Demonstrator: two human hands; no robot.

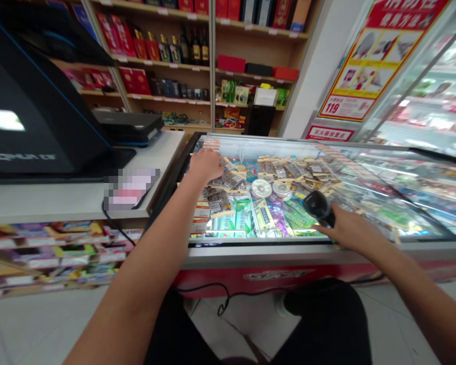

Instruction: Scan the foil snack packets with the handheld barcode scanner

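My left hand (205, 165) reaches into the open chest freezer (251, 248), fingers curled down on a pile of small packaged snacks (228, 180) at its left end; what the fingers grip is hidden. My right hand (347, 228) rests on the freezer's front rim and is closed round the handle of a black barcode scanner (317, 205), its head pointing out over the green and purple packets (285, 215). Two round white tins (261, 188) lie between my hands.
A white counter (61, 200) on the left carries a black till screen (34, 111) and a blurred-out item (131, 188). A black cable (220, 299) hangs below the freezer. Shelves of red boxes and bottles (163, 48) line the back wall. A glass-fronted cooler (429, 96) stands at right.
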